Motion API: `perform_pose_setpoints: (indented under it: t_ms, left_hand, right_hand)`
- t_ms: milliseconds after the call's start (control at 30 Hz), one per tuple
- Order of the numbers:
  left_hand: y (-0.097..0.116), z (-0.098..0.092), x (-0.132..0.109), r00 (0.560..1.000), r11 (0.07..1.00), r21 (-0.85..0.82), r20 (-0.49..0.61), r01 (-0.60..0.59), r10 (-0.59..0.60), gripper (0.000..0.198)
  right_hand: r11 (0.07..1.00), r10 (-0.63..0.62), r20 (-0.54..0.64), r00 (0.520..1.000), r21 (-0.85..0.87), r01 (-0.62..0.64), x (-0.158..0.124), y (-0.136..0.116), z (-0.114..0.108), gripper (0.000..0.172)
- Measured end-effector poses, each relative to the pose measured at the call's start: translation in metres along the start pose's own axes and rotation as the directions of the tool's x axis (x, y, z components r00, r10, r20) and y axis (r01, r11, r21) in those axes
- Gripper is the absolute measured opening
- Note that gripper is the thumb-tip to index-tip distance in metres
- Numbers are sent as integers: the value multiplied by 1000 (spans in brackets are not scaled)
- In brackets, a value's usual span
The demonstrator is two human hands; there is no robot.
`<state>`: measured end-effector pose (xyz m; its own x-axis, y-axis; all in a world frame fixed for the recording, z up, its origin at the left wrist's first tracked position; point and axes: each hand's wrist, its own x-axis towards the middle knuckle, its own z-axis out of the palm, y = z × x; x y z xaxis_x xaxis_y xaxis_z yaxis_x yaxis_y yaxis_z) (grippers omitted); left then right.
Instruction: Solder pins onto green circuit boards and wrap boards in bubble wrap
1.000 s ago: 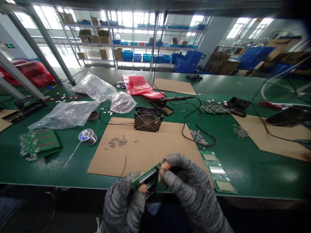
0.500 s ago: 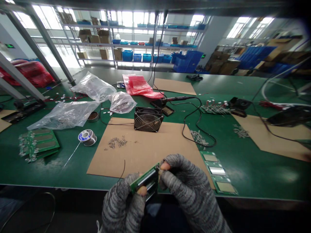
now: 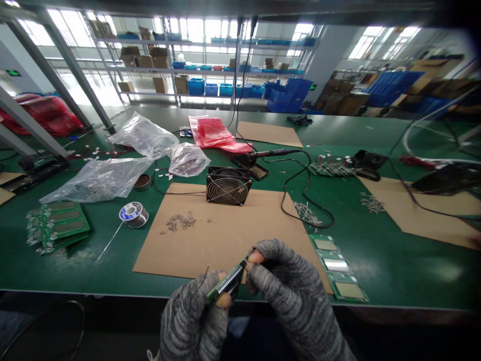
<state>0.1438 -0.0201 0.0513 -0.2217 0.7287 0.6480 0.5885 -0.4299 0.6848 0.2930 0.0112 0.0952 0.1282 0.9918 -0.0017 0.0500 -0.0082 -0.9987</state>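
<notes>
A small green circuit board (image 3: 230, 282) with a row of silvery pins is held tilted at the front edge of the table. My left hand (image 3: 195, 313), in a grey knitted glove with bare fingertips, grips its lower left end between thumb and fingers. At the board's upper right end, my right hand (image 3: 285, 283), gloved the same way, has thumb and forefinger pinched together. Whatever lies between those fingertips is too small and covered to make out. Beneath and beyond both hands spreads a cardboard sheet (image 3: 225, 235) bearing a pile of small metal parts (image 3: 181, 221).
A black fan (image 3: 229, 186) stands behind the hands, near a soldering iron (image 3: 278, 153) with a looping cord. Left are a solder spool (image 3: 134, 214), stacked green boards (image 3: 60, 225) and plastic bags (image 3: 99, 178). A green panel of boards (image 3: 340, 268) lies right.
My left hand has turned the circuit board so it shows more edge-on, its row of pins now narrower to view. My right hand keeps its pinch at the board's end.
</notes>
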Motion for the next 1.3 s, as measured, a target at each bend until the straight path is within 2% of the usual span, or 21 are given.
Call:
perform_pose_setpoints:
  t_ms: [300, 467, 600, 700, 767, 867, 967, 1033, 1100, 1167, 1233, 1300]
  left_hand:
    - [-2, 0, -4, 1000, 1000, 5, -17, 27, -27, 17]
    - [-2, -3, -2, 1000, 999, 36, 7, -15, 14, 15]
    - [-1, -1, -2, 999, 999, 11, -25, -46, 46, 16]
    - [-1, 0, -2, 1000, 1000, -6, -17, -5, 5, 15]
    - [-3, -1, -2, 997, 997, -21, -1, 72, -72, 16]
    - [-14, -7, -3, 983, 980, -71, 39, 184, -182, 20]
    - [-35, -21, -4, 982, 982, -79, 94, 172, -164, 27]
    - [-53, -38, -7, 984, 986, -20, 72, 163, -161, 33]
    - [-72, -59, -13, 984, 983, 52, -26, 176, -175, 33]
    - [-89, -80, -19, 977, 978, 115, -146, 175, -158, 32]
    - [-102, -98, -25, 962, 973, 178, -255, 146, -98, 31]
    - [-110, -109, -26, 942, 964, 234, -333, 126, -42, 27]
  right_hand:
    - [1000, -7, 23, 1000, -24, 7, -1, -5, 0, 8]
    - [999, 16, 26, 1000, -34, -15, 0, -3, 1, 9]
    - [999, 14, 27, 1000, -37, -13, 1, 1, 1, 8]
    - [1000, 15, 14, 1000, -11, -14, 1, 3, 2, 8]
    - [999, 33, 27, 999, 17, -33, 0, 2, 4, 10]
    - [996, 58, 72, 996, 67, -63, 1, -1, 4, 19]
    - [997, 16, 90, 996, 73, -22, 7, -1, 1, 28]
    - [998, -58, 87, 995, -19, 60, 17, 2, 3, 27]
    - [972, -153, 147, 977, -157, 175, 30, 8, 15, 24]
    - [893, -226, 307, 925, -315, 322, 46, 13, 41, 22]
    - [737, -219, 488, 845, -484, 471, 61, 18, 77, 22]
    - [555, -149, 578, 802, -623, 552, 74, 24, 118, 22]
